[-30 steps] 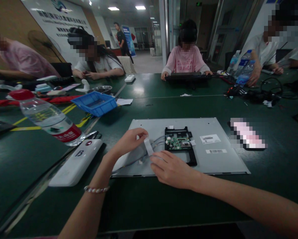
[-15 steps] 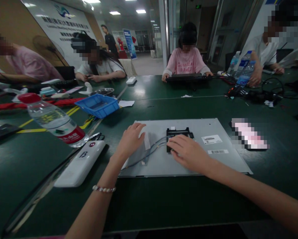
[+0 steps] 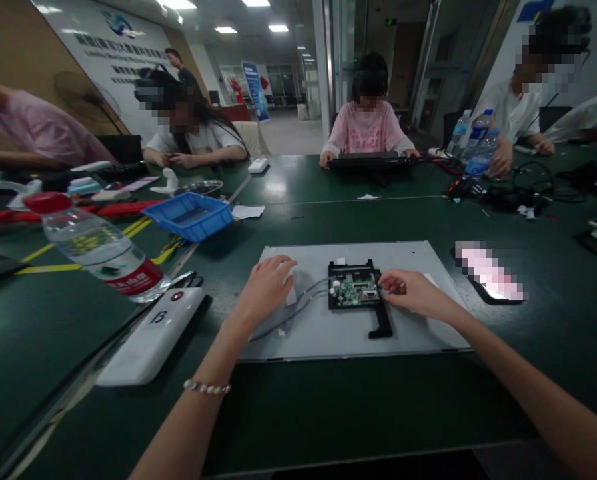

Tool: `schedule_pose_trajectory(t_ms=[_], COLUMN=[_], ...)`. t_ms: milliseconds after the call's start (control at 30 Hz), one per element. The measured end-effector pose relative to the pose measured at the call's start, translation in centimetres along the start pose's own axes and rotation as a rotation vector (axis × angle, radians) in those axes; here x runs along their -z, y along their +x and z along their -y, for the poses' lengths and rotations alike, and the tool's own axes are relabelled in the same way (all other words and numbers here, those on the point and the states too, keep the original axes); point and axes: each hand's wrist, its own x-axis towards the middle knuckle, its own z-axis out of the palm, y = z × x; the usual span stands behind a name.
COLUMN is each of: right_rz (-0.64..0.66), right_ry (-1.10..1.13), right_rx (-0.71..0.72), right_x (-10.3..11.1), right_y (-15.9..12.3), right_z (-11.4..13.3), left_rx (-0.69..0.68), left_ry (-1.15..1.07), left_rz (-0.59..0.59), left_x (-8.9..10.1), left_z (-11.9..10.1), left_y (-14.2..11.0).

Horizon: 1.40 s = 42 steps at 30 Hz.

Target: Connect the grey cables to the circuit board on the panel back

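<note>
A flat grey metal panel [image 3: 308, 340] lies on the table in front of me. On its middle sits a black plastic bracket [image 3: 381, 323] carrying a green circuit board [image 3: 354, 291]. Thin grey-blue cables [image 3: 306, 297] run from the board's left side to the panel's lower left. My right hand [image 3: 413, 293] has its fingers curled against the bracket's right edge, pinching it there; the fingertips are partly hidden. Over the panel's left part rests my left hand [image 3: 268, 283], fingers loosely stretched and holding nothing, beside a clear plastic strip [image 3: 291, 293].
Left of the panel are a white power bank [image 3: 151, 337], a tilted water bottle [image 3: 103, 250] and a blue tray [image 3: 191, 217]. A phone [image 3: 488, 273] lies to the right. Several people sit around the table; one opposite holds a dark flat panel [image 3: 368, 160].
My right hand has moved right, from on top of the bracket to its right edge, uncovering the circuit board. My left hand stays nearly in place. The view has shifted slightly.
</note>
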Motion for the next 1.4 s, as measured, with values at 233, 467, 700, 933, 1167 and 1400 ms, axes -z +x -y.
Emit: schedule_pose_trajectory(t_ms=[233,467,700,933,1167,1400], right_rz=[-0.036,-0.147,-0.181,-0.181,-0.204,-0.206], right_ry=[0.009,-0.235,-0.332,-0.322,-0.364,-0.375], right_rx=[-0.092,-0.131,-0.074,-0.062,-0.044,-0.044], right_x=[1.0,2.6,1.7,1.5,1.1,1.0], right_y=[0.4,0.5,0.3,0.4,0.5,0.6], right_z=[-1.2,-3.2,-3.2,-3.6,-4.3,-4.6], left_rx=[-0.022,-0.067,-0.151,-0.188,-0.251,-0.286], left_ry=[0.019,-0.044,-0.062,-0.002,0.006,0.231], left_rz=[-0.029,-0.061,-0.007,0.081,0.154,0.015], left_x=[-0.2,-0.4,0.3,-1.4,-1.9,-1.7], left_z=[-0.3,-1.1,-5.2,-6.8,-6.2,-7.8], left_y=[0.2,0.8,4.1,8.2,9.6,10.0])
